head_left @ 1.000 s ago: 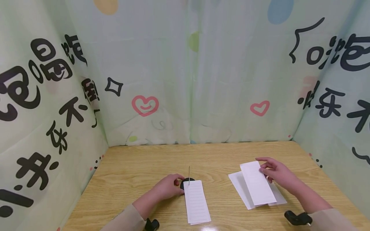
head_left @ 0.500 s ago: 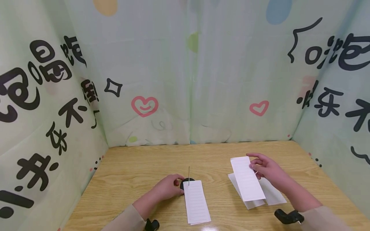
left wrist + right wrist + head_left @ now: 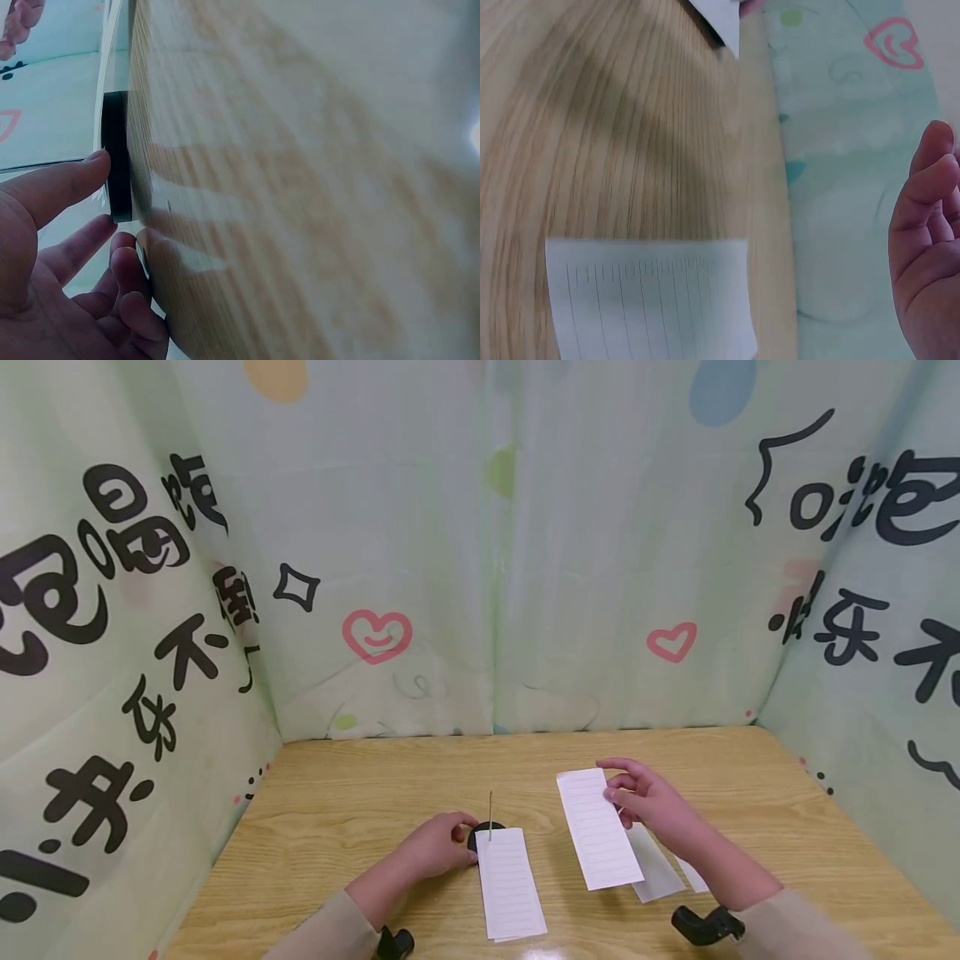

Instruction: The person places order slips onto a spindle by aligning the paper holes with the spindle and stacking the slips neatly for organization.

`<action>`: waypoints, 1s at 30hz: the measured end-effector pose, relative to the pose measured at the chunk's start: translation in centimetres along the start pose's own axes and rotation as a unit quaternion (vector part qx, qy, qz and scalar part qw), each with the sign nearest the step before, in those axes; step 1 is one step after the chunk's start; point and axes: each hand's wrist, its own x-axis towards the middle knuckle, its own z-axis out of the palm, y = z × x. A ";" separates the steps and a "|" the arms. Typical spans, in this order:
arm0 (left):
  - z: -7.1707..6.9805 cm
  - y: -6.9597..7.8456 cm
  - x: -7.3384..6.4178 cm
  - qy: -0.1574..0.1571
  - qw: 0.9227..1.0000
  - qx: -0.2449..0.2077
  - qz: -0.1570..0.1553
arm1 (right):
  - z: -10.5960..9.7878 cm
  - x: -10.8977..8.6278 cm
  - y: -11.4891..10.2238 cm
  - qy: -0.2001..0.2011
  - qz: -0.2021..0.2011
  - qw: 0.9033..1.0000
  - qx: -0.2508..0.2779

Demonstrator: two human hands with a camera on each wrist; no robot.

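At the table's middle stands a paper spike with a round black base [image 3: 474, 841] and a thin upright metal pin [image 3: 491, 806]. My left hand [image 3: 438, 845] pinches the base's rim between thumb and finger, and the left wrist view shows the base edge-on [image 3: 118, 157]. Lined paper slips [image 3: 512, 885] hang on the pin and lie toward me, covering part of the base. To the right, my right hand [image 3: 652, 802] pinches a lined slip [image 3: 598, 831] by its right edge, raised over the table. A lined slip [image 3: 652, 300] fills the bottom of the right wrist view.
Loose white slips [image 3: 658, 868] lie on the wooden table [image 3: 375, 785] under my right forearm, which partly hides them. A printed curtain [image 3: 525, 652] closes off the back and both sides. Each wrist carries a black camera mount [image 3: 707, 927].
My right hand has carried the lined slip leftward from the loose slips toward the spike, uncovering part of those beneath. The left hand stays at the base.
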 end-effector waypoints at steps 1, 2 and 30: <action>0.0 0.0 0.0 0.001 1.000 0.001 0.002 | 0.4 0.2 -0.1 -0.001 -0.002 1.000 0.004; 0.0 -0.1 0.0 0.002 1.000 0.003 0.004 | 0.7 0.3 -0.1 -0.003 -0.004 1.000 0.005; -0.3 0.3 -0.2 -0.005 1.000 -0.013 -0.003 | 9.1 3.2 -1.6 -0.034 -0.028 0.998 0.050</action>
